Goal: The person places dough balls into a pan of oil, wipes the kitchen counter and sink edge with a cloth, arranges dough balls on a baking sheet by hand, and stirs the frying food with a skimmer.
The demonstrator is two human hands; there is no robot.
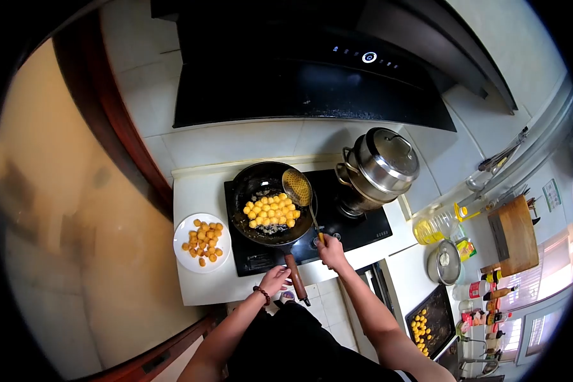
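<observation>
My right hand (330,251) is closed around the handle of a slotted skimmer (297,187). The skimmer's perforated bowl hangs over the right side of a black wok (245,183). Golden round balls (271,211) lie clustered in oil in the wok, apart from the skimmer bowl. Beside the wok's brown wooden handle (295,272) is my left hand (275,280), a beaded bracelet on its wrist. Its fingers stretch toward the handle without wrapping it; whether they touch it I cannot tell.
Left of the black stove (261,262), a white plate (186,256) holds browned balls. A lidded steel pot (379,169) stands at the back right. Along the right counter are an oil jug (431,229), a metal bowl (434,264) and a dark tray (444,312) of yellow balls. A range hood (312,95) overhangs the stove.
</observation>
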